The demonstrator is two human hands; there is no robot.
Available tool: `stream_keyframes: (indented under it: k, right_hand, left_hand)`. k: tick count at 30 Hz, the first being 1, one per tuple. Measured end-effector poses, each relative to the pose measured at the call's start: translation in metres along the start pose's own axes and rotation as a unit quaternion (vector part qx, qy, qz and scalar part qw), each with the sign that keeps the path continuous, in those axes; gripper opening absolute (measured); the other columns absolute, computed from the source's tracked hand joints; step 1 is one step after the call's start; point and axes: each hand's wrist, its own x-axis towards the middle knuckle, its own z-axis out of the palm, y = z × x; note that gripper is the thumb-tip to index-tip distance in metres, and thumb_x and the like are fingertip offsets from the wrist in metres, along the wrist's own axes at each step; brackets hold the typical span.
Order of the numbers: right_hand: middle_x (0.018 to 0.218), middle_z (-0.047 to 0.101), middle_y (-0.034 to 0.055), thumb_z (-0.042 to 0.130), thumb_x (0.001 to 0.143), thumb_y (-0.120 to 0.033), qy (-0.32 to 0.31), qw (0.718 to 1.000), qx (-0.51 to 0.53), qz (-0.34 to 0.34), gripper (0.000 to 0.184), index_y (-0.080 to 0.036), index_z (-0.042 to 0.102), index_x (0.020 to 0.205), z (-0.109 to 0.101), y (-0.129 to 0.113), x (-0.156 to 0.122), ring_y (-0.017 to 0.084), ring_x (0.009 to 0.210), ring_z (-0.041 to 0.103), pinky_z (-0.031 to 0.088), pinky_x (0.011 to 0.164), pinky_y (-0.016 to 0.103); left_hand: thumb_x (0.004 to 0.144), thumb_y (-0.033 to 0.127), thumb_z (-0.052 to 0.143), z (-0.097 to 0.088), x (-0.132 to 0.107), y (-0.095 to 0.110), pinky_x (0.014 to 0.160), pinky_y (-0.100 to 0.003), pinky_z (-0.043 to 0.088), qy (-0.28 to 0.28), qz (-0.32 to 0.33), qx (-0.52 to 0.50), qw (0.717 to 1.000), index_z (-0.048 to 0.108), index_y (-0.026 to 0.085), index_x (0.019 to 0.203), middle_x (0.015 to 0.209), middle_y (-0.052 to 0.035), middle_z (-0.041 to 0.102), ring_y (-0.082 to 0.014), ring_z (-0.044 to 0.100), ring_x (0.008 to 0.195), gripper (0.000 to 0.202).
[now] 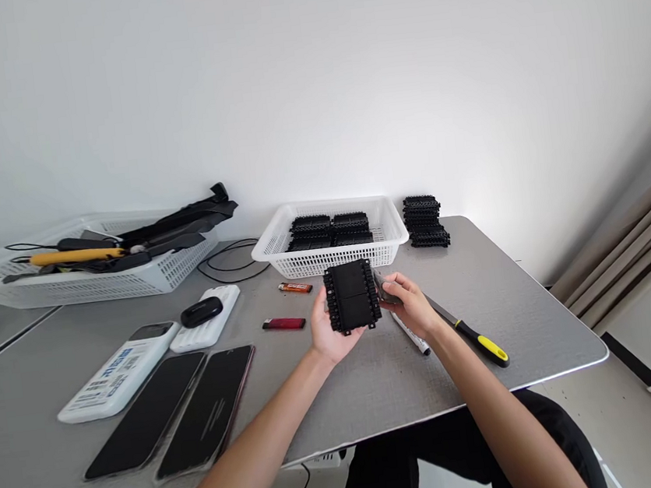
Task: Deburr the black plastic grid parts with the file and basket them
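Note:
My left hand [332, 339] holds a flat black plastic part [352, 296] from below and the left side, raised over the table. The part is rectangular, with toothed, clip-like rows along both long sides and a smooth face crossed by a thin seam. In my right hand [411, 303] is a small grey tool [386, 288], its tip close to or touching the part's right edge; fingers cover much of it, and its kind cannot be made out. A white marker pen [412, 334] lies below my right hand. A file-like tool with a black and yellow handle [486, 343] lies right of it.
A white basket [333, 260] behind my hands contains several similar black parts; more are stacked [425, 221] beside it. Two lighters [284, 324] lie left. Phones [145, 413], power banks [117, 373] and a tool-filled basket [130, 282] occupy the left side. The table's right edge curves nearby.

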Motion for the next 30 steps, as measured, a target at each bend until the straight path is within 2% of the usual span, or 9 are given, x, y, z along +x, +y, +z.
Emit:
stream_keyframes:
  k: [3, 5, 7, 9, 12, 15, 19, 24, 30]
  right_hand:
    - [0.08, 0.063, -0.0007, 0.071, 0.07, -0.042, -0.004, 1.0, -0.018, 0.005, 0.029, -0.021, 0.054, 0.081, -0.004, 0.0, 0.001, 0.014, 0.076, 0.058, 0.049, 0.079, 0.032]
    - [0.085, 0.065, 0.0021, 0.068, 0.073, -0.045, 0.044, 0.994, -0.092, -0.026, 0.029, -0.02, 0.056, 0.083, -0.007, 0.0, 0.001, 0.016, 0.079, 0.059, 0.049, 0.081, 0.035]
    - [0.099, 0.066, 0.0073, 0.063, 0.076, -0.045, 0.118, 0.969, -0.206, -0.074, 0.028, -0.019, 0.058, 0.084, -0.009, -0.001, 0.0, 0.02, 0.087, 0.06, 0.047, 0.084, 0.037]
    - [0.117, 0.062, 0.012, 0.058, 0.079, -0.044, 0.181, 0.926, -0.313, -0.112, 0.026, -0.018, 0.059, 0.085, -0.01, -0.003, -0.002, 0.023, 0.095, 0.06, 0.045, 0.087, 0.038]
    - [0.122, 0.061, 0.0126, 0.053, 0.081, -0.042, 0.18, 0.9, -0.381, -0.116, 0.025, -0.018, 0.061, 0.086, -0.006, -0.007, -0.005, 0.025, 0.097, 0.061, 0.045, 0.084, 0.037]
    - [0.098, 0.068, 0.0083, 0.054, 0.08, -0.04, 0.125, 0.922, -0.353, -0.1, 0.025, -0.018, 0.063, 0.086, -0.002, -0.008, -0.006, 0.022, 0.088, 0.062, 0.046, 0.08, 0.033]
    - [0.074, 0.062, 0.0019, 0.06, 0.076, -0.041, 0.101, 0.964, -0.237, -0.064, 0.024, -0.017, 0.059, 0.079, -0.002, -0.006, -0.003, 0.015, 0.071, 0.056, 0.046, 0.072, 0.029]
    - [0.069, 0.05, -0.0023, 0.066, 0.069, -0.04, 0.058, 0.996, -0.062, 0.004, 0.026, -0.018, 0.052, 0.071, -0.005, -0.004, 0.0, 0.011, 0.066, 0.047, 0.045, 0.071, 0.027]
    - [0.071, 0.049, -0.0016, 0.062, 0.068, -0.038, 0.019, 0.997, -0.068, 0.005, 0.024, -0.02, 0.046, 0.068, -0.007, -0.005, -0.001, 0.012, 0.064, 0.044, 0.039, 0.062, 0.023]
  left_hand:
    - [0.09, 0.055, 0.041, 0.002, -0.001, 0.002, 0.089, -0.038, 0.053, -0.009, 0.005, 0.006, 1.0, 0.065, 0.008, 0.115, 0.109, -0.0163, 0.071, -0.0267, 0.068, 0.1, 0.058]
    - [0.089, 0.056, 0.041, 0.003, -0.002, 0.002, 0.092, -0.038, 0.051, -0.017, 0.008, 0.014, 1.0, 0.064, 0.008, 0.117, 0.112, -0.0169, 0.07, -0.0276, 0.066, 0.105, 0.061]
    - [0.089, 0.057, 0.04, 0.005, -0.003, 0.002, 0.095, -0.04, 0.05, -0.023, 0.007, 0.023, 0.999, 0.063, 0.008, 0.12, 0.114, -0.0175, 0.069, -0.0289, 0.064, 0.109, 0.062]
    - [0.089, 0.056, 0.04, 0.006, -0.004, 0.001, 0.097, -0.042, 0.048, -0.022, -0.002, 0.032, 0.999, 0.062, 0.008, 0.121, 0.115, -0.0173, 0.069, -0.03, 0.063, 0.111, 0.062]
    - [0.09, 0.055, 0.039, 0.003, -0.003, -0.002, 0.098, -0.044, 0.047, -0.021, -0.022, 0.037, 0.999, 0.06, 0.01, 0.125, 0.113, -0.0164, 0.07, -0.031, 0.062, 0.112, 0.061]
    - [0.09, 0.053, 0.041, -0.003, 0.0, -0.002, 0.092, -0.04, 0.051, -0.016, -0.012, 0.024, 1.0, 0.059, 0.009, 0.126, 0.109, -0.0156, 0.071, -0.0299, 0.065, 0.107, 0.06]
    - [0.091, 0.05, 0.043, -0.007, 0.003, 0.0, 0.084, -0.036, 0.053, 0.01, 0.008, 0.005, 1.0, 0.062, 0.011, 0.122, 0.102, -0.0131, 0.073, -0.027, 0.069, 0.095, 0.054]
    - [0.091, 0.05, 0.044, -0.003, 0.001, 0.0, 0.086, -0.037, 0.053, 0.015, 0.007, 0.01, 1.0, 0.063, 0.009, 0.12, 0.106, -0.0146, 0.072, -0.0268, 0.068, 0.096, 0.054]
    - [0.09, 0.051, 0.044, -0.001, 0.0, -0.002, 0.083, -0.036, 0.054, 0.007, -0.014, 0.004, 1.0, 0.065, 0.011, 0.115, 0.103, -0.0133, 0.073, -0.0254, 0.069, 0.093, 0.052]
